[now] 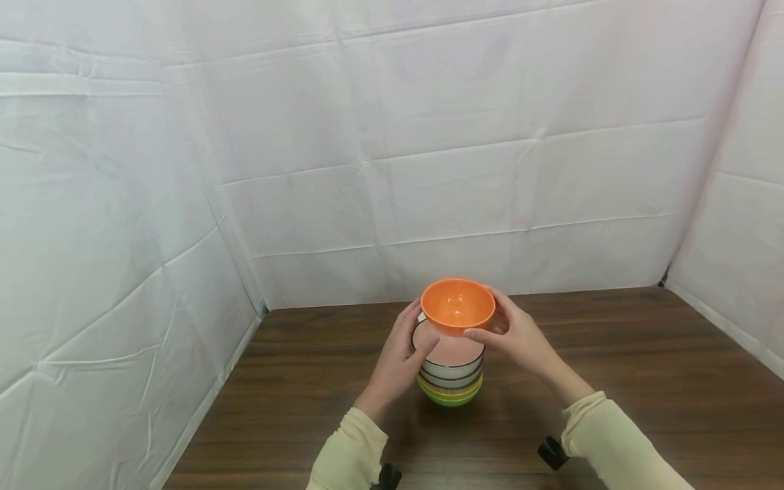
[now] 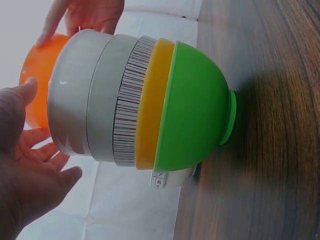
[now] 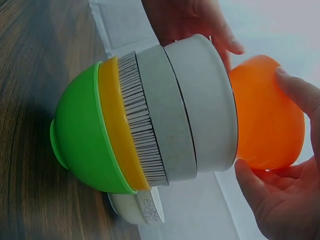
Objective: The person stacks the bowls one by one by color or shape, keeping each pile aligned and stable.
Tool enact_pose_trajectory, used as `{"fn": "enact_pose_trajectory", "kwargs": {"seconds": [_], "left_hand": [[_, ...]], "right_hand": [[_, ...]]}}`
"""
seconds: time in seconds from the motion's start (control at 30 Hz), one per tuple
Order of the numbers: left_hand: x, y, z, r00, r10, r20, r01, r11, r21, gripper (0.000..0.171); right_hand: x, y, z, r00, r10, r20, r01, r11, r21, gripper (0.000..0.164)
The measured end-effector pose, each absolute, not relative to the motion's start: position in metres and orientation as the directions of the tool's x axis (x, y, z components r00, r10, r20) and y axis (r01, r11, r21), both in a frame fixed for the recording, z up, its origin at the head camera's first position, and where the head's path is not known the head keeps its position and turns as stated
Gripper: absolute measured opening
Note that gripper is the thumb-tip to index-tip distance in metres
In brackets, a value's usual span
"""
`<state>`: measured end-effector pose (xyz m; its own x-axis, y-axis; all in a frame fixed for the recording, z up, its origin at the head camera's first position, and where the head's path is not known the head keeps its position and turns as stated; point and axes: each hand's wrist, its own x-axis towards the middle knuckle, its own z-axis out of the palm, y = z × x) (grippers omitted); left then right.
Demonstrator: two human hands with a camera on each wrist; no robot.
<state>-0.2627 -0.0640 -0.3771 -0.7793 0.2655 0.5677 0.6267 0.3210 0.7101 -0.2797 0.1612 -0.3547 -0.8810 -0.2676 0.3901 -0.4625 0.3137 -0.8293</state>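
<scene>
An orange bowl (image 1: 458, 306) is tilted above a stack of nested bowls, its inside facing the head camera. My right hand (image 1: 520, 337) grips its right side, the thumb near the front and fingers behind. At the left, my left hand (image 1: 395, 364) has its fingers extended beside the orange bowl and the stack's top; contact is unclear. The top bowl (image 1: 450, 350) is pink inside with a dark rim and pale grey outside. Beneath it sit another grey bowl (image 2: 104, 100), a striped bowl (image 2: 132, 102), a yellow bowl (image 2: 151, 107) and a green bowl (image 2: 197, 107).
A white bowl (image 3: 132, 206) with a printed design stands behind the stack, mostly hidden. The stack rests on a dark wooden table (image 1: 294, 408). White cloth (image 1: 429, 136) hangs behind the table and along both sides.
</scene>
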Motion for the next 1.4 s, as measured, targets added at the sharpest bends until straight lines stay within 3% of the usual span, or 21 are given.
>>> {"fn": "enact_pose_trajectory", "kwargs": {"seconds": [0.5,0.73,0.97,1.4], "left_hand": [[-0.259,-0.076,-0.380,-0.877,0.160,0.454,0.480,0.357,0.801,0.065],[-0.256,-0.082,-0.382,-0.913,0.153,0.378,0.408,0.390,0.826,0.060],[-0.254,-0.085,-0.383,-0.915,0.187,0.357,0.403,0.394,0.826,0.078],[-0.255,-0.086,-0.386,-0.915,0.207,0.348,0.404,0.419,0.813,0.072]], "right_hand": [[-0.277,0.159,-0.364,-0.886,-0.353,0.301,-0.427,0.368,-0.826,0.082],[-0.275,0.159,-0.367,-0.892,-0.389,0.230,-0.394,0.421,-0.817,0.085],[-0.274,0.160,-0.370,-0.894,-0.403,0.194,-0.370,0.423,-0.827,0.086],[-0.277,0.163,-0.376,-0.889,-0.425,0.171,-0.364,0.427,-0.828,0.088]]}}
